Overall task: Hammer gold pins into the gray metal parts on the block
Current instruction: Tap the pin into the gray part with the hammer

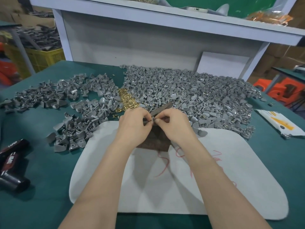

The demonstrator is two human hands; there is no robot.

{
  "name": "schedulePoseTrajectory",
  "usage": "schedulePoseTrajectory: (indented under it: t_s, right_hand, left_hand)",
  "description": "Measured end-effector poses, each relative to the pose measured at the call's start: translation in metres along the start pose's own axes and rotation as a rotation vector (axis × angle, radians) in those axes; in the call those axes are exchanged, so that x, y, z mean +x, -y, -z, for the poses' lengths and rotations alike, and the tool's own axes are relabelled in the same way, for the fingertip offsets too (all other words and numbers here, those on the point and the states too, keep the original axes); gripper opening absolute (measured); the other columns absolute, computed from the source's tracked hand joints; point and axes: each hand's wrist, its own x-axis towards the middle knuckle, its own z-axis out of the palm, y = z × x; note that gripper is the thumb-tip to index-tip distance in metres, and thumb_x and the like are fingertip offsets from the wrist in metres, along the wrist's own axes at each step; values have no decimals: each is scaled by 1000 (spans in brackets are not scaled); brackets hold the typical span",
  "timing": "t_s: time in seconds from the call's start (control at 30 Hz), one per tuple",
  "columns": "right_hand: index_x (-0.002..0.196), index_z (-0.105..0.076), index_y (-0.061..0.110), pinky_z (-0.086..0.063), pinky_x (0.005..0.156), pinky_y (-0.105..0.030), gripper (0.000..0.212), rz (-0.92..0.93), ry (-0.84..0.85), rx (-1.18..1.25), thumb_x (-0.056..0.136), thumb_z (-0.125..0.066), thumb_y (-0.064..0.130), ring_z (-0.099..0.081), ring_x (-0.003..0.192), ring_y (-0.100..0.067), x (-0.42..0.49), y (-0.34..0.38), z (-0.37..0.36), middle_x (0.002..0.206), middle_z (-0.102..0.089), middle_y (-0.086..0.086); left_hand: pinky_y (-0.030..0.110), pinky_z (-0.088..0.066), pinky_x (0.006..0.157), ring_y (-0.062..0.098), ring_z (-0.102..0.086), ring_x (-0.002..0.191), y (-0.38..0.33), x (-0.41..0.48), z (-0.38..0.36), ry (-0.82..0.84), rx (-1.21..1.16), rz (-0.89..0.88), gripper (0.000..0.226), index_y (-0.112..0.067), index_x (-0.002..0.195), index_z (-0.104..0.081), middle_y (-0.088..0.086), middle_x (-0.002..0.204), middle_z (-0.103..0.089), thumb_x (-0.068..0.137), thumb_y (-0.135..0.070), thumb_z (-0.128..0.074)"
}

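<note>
Head view: my left hand point(133, 124) and right hand point(174, 121) are holding one small gray metal part point(152, 121), fingers clamped on it, over the dark brown block point(153, 140); any loosening pinch is risking its loss into the surrounding gray heap point(198, 96).

- Light is even and fairly bright, falling from above; colours look soft and slightly washed.
- Pale wedge-shaped shadows lie on the white mat point(247, 162) in the lower centre, and a duller band sits under the shelf point(181, 27) at the top.
- Wide-angle distortion bows the shelf edge and the green table point(41, 179) toward the corners.
- The centre is reasonably sharp, while the upper left and far right are smeared.
- Small glints dot the gray parts point(198, 90).
</note>
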Motion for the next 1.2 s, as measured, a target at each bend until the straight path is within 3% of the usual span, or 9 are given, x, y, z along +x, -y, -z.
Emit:
schedulePoseTrajectory:
  t_s: [0.1, 0.2, 0.37, 0.57, 0.77, 0.87, 0.97, 1.1, 1.2]
  right_hand:
    - [109, -69, 22, -47, 81, -27, 22, -77, -68, 199, 90, -60, 15, -62, 87, -17, -1, -12, 15, 96, -69, 2]
    - [107, -67, 22, -46, 82, -29, 21, -219, -94, -173, 91, -56, 29, -60, 93, -21, -2, -30, 26, 101, -68, -3]
    - [81, -66, 9, -32, 50, -29, 42, -304, 124, -351, 95, -44, 42, -54, 74, -30, -9, -26, 21, 71, -60, -8]
    - [97, -54, 7, -53, 74, -40, 25, -270, 77, -257, 98, -39, 27, -65, 78, -30, -11, -25, 36, 84, -66, -13]
    - [111, -60, 26, -41, 54, -24, 21, -72, -84, -66, 91, -55, 31, -55, 60, -8, -27, -18, 52, 83, -68, 1]
    - [127, -56, 34, -48, 75, -28, 36, 14, -169, -13, 91, -57, 26, -63, 87, -13, -39, -14, 47, 104, -69, 4]
    - [129, -55, 35, -45, 75, -26, 39, 90, -339, -30, 91, -57, 27, -62, 84, -18, -48, -5, 47, 103, -70, 2]
    - [129, -51, 43, -49, 87, -33, 39, 79, -83, -264, 92, -54, 31, -62, 102, -19, -51, -2, 51, 117, -66, 9]
    - [127, -52, 47, -48, 80, -27, 40, 98, -197, -270, 91, -56, 30, -62, 92, -18, -50, 1, 57, 110, -68, 11]
  left_hand:
    - [43, -41, 95, 27, -51, 106, 0, 0, 0, 1, 12, 9, 17, -27, 73, -56, -3, 102, -66, 86, -19, -64]
    - [43, -41, 94, 26, -51, 105, -2, -1, 0, -8, 17, 7, 15, -26, 74, -57, -3, 102, -66, 85, -18, -63]
    - [44, -43, 93, 25, -53, 104, -4, -2, 2, -16, 27, 20, 14, -23, 73, -58, -3, 103, -66, 85, -17, -63]
    - [44, -44, 92, 24, -55, 100, -3, -1, 4, -14, 68, 59, 15, -25, 73, -57, -3, 95, -59, 86, -20, -63]
    - [42, -45, 90, 24, -55, 98, -1, -1, 4, -38, 101, 82, 13, -26, 76, -56, -2, 98, -54, 87, -24, -63]
    - [40, -45, 88, 26, -55, 95, 0, -2, 4, -45, 92, 73, 14, -25, 76, -55, -1, 94, -50, 87, -22, -64]
    - [42, -47, 87, 27, -59, 95, 2, -1, 4, -58, 55, 80, 13, -23, 77, -57, 2, 96, -57, 86, -20, -66]
    - [42, -47, 87, 28, -59, 95, 4, 2, 3, -64, 58, 74, 4, -19, 81, -66, 2, 97, -59, 85, -18, -66]
    - [42, -48, 87, 27, -60, 94, 5, 1, 3, -79, 21, 81, 8, -19, 78, -65, 2, 96, -60, 84, -18, -68]
